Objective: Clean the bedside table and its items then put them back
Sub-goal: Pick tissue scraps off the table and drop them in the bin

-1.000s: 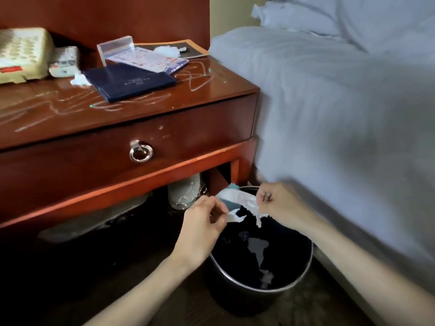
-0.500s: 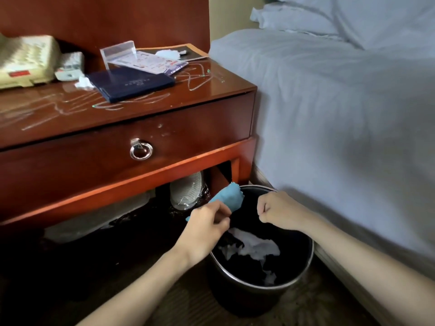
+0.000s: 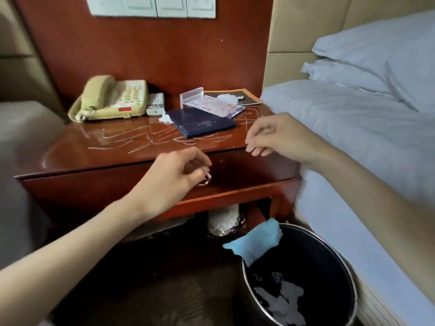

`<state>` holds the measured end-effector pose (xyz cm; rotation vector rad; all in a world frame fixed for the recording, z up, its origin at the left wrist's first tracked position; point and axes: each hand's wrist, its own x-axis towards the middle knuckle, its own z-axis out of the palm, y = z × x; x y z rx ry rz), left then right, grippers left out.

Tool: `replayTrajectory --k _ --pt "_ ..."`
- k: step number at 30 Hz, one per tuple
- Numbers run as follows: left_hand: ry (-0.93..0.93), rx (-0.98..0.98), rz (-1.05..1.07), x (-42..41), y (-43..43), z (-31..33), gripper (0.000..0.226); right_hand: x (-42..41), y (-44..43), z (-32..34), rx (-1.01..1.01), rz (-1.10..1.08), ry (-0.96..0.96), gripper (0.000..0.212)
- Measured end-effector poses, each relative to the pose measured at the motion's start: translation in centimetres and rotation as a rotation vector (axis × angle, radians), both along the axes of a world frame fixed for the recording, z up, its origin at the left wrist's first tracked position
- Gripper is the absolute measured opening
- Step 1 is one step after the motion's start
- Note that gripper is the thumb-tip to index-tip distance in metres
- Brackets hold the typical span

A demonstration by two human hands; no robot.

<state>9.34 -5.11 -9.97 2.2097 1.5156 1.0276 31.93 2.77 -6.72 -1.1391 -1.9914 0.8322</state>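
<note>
Bedside table (image 3: 117,152): red-brown wood, standing between a beige seat on the left and the bed (image 3: 353,137) on the right, with its items on its top.
Table top marks: pale scribbles (image 3: 131,140) run across the front half of the glossy top.
Phone (image 3: 110,100): cream, at the back left of the top, handset on its cradle.
Remote (image 3: 155,103): white, just beside the phone on its right.
Small tissue (image 3: 165,118): crumpled, touching the left corner of the blue folder (image 3: 202,122).
Blue folder: dark, lying flat and closed near the middle of the top.
Clear stand (image 3: 191,95): behind the folder, with a printed leaflet (image 3: 216,105) lying flat beside it.
Dark brochure (image 3: 247,95): at the back right corner, a white wad (image 3: 227,98) resting on it.
Left hand (image 3: 175,175): in front of the drawer (image 3: 94,191), fingers loosely curled with nothing seen in them; the ring pull (image 3: 207,179) shows just at the fingertips, and I cannot tell whether they touch it.
Right hand (image 3: 280,137): held over the front right corner of the table, fingers relaxed and slightly bent, holding nothing.
Blue cloth (image 3: 256,241): draped over the near-left rim of the bin (image 3: 348,276), partly hanging outside.
Bin: dark, round, on the floor by the bed, below the table's right leg; white scraps (image 3: 282,302) lie inside.
Under the table: a white bundle (image 3: 223,220) in clear wrap.
Wall: a pale switch panel (image 3: 150,5) above the table.
Pillows (image 3: 376,55): white, stacked at the head of the bed.
</note>
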Motion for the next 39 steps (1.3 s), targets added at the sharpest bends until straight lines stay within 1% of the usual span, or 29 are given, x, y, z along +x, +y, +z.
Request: replayTrajectory --k 2,5,7,10,12,18,22,26,32,35,39 --pt "0.01 0.071 0.022 -1.6 0.3 2.8 0.008 -2.0 1.2 1.7 0.032 0.035 0.0 0.013" --pt "0.039 0.152 0.064 -3.4 1.7 5.7 0.01 -5.0 3.3 3.0 0.094 0.024 -0.038 0.015" --pt "0.076 0.176 0.121 -4.3 3.0 6.6 0.009 -6.7 4.9 3.4 0.15 -0.006 -0.071 0.014" --pt "0.133 0.19 0.193 -5.5 5.2 6.9 0.008 -8.6 7.5 3.7 0.288 -0.102 -0.159 0.013" --pt "0.147 0.176 0.224 -6.5 6.8 6.7 0.008 -9.2 9.4 3.5 0.33 -0.164 -0.203 0.015" --pt "0.158 0.072 0.37 -9.8 12.3 5.0 0.014 -9.1 15.7 2.6 0.293 -0.337 -0.207 0.017" --pt "0.157 -0.003 0.425 -10.7 15.4 4.1 0.018 -8.7 19.4 2.8 0.206 -0.357 -0.269 0.017" --pt "0.216 -0.052 0.398 -10.6 18.0 3.5 0.02 -9.2 22.6 2.7 0.218 -0.366 -0.325 0.022" --pt "0.258 -0.052 0.371 -10.3 20.0 4.0 0.011 -9.7 24.8 1.9 0.196 -0.368 -0.398 0.026" --pt "0.277 -0.074 0.349 -10.4 20.4 4.3 0.002 -10.2 25.4 1.4 0.171 -0.373 -0.377 0.028" --pt "0.29 -0.09 0.332 -10.5 20.4 4.3 0.009 -10.4 26.1 1.6 0.132 -0.413 -0.399 0.024"
